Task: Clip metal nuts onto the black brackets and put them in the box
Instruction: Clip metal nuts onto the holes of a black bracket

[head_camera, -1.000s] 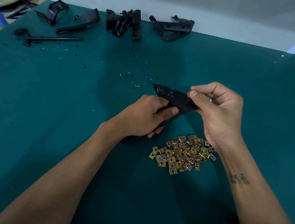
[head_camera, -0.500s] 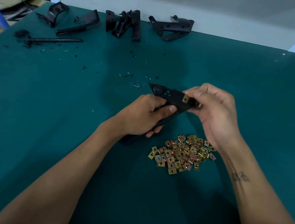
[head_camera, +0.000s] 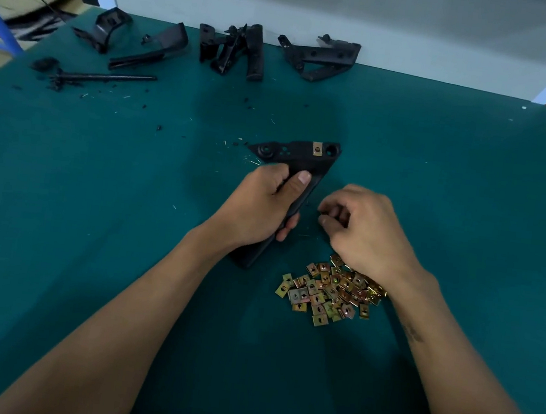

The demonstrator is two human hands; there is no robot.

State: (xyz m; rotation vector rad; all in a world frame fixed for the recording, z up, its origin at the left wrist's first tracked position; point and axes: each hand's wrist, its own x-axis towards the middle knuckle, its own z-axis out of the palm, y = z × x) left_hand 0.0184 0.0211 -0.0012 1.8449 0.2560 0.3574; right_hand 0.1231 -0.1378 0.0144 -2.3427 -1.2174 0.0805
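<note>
Two hands over our green desk, one bracket in play.
Our left hand is wrapped tight around the black bracket, which has one metal nut clipped on near its far end. Our right hand is loosely curled just beside it, holding nothing we can see, wrist over the nut pile. Spare brackets line the far edge.
</note>
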